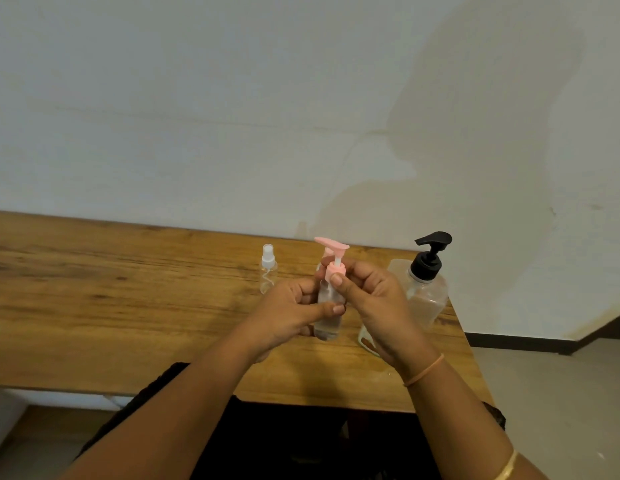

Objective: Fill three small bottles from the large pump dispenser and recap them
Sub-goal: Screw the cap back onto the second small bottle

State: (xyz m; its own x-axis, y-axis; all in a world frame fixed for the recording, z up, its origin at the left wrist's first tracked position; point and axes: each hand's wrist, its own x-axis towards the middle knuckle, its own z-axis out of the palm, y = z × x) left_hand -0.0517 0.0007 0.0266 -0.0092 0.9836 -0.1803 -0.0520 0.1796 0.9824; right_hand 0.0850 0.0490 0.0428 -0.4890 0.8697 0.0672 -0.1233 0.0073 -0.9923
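A wooden table [128, 306] carries 1 small spray bottle [268, 271] and the black-topped pump dispenser [426, 289], well apart.

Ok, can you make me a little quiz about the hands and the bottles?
1. True or false: the large dispenser has a white pump.
2. The left hand grips: A) a spoon, B) the small bottle, C) a cup.
3. Fill in: the right hand pinches the small bottle's ____ pump cap.
Key: 1 false, its pump is black; 2 B; 3 pink.
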